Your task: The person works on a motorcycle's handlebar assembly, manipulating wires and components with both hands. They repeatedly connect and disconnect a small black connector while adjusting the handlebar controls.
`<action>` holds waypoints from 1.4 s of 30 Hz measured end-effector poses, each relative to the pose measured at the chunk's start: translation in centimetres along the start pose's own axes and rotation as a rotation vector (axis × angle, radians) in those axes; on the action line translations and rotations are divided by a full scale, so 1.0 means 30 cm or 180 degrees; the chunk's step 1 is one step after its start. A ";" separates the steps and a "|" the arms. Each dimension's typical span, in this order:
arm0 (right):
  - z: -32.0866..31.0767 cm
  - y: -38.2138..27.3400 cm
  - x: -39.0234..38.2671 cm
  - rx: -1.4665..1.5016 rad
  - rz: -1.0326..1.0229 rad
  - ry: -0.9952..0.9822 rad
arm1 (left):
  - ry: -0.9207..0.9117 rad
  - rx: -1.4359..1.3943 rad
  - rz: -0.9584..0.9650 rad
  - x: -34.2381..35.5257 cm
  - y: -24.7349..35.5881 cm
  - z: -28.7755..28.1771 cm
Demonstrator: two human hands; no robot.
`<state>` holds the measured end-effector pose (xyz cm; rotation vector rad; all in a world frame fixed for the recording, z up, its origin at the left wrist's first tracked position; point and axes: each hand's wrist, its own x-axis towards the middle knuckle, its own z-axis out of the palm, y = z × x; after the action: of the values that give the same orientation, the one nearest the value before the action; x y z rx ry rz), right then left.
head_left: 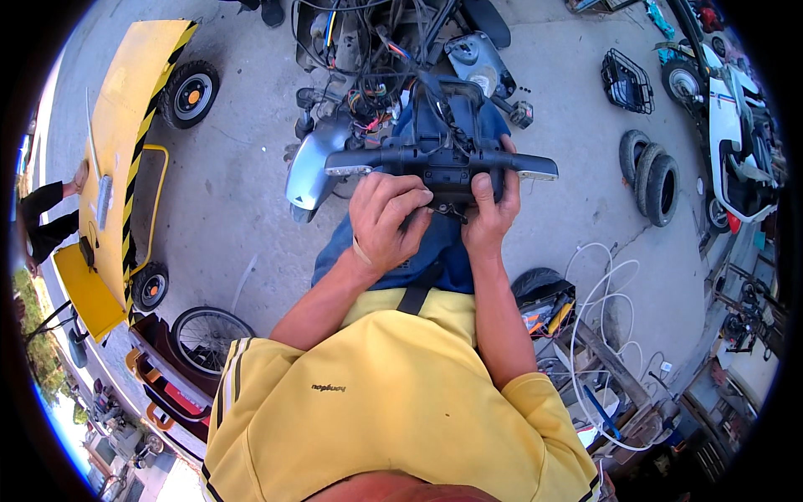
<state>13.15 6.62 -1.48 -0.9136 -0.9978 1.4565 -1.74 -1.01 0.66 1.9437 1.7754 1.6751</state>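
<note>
Over my lap I hold a black plastic light assembly (447, 174), with a long arm to each side and a clear lens at each end. My right hand (492, 213) grips its right side, thumb on the near face and fingers behind. Against the lower edge, left of the middle, my left hand (389, 211) is closed with its fingers curled; the tips are partly hidden. Dark cables run from the assembly's top toward a tangle of coloured wires (368, 105) on the opened vehicle ahead. A silver-blue body panel (318, 167) stands just left of the assembly.
A yellow cart (117, 109) with black-striped edge stands at the left, a person's hand resting on it. Several loose tyres (661, 188) and a black wire basket (627, 81) lie right. White tubing (573, 335) loops near a tool box by my right elbow. A spoked wheel (209, 335) lies left.
</note>
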 end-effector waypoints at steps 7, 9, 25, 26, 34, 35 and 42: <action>-0.003 -0.005 -0.015 -0.0595 -0.0297 -0.0121 | 0.0002 -0.0083 -0.0010 0.003 -0.002 -0.027; 0.012 -0.016 -0.022 -0.0630 -0.0311 -0.0099 | -0.0042 -0.0060 -0.0086 0.001 -0.001 -0.038; 0.013 0.026 -0.070 -0.1290 -0.1088 -0.0035 | 0.0179 -0.0270 -0.0809 -0.058 -0.049 -0.034; 0.010 0.027 -0.071 -0.1318 -0.1118 -0.0043 | 0.0177 -0.0320 -0.0845 -0.067 -0.051 -0.033; 0.005 0.024 -0.068 -0.1150 -0.1090 -0.0015 | 0.0446 -0.0016 -0.1020 -0.042 -0.040 -0.008; 0.001 0.032 -0.071 -0.1148 -0.1073 -0.0012 | 0.0390 -0.0009 -0.1003 -0.039 -0.046 -0.011; -0.011 0.048 -0.086 -0.1028 -0.1024 0.0004 | 0.0301 -0.0286 -0.1074 -0.050 -0.064 -0.008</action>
<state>13.23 4.00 -2.92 -0.9300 -1.3373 1.0424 -2.91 -1.55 -1.42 1.4517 1.8923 1.7159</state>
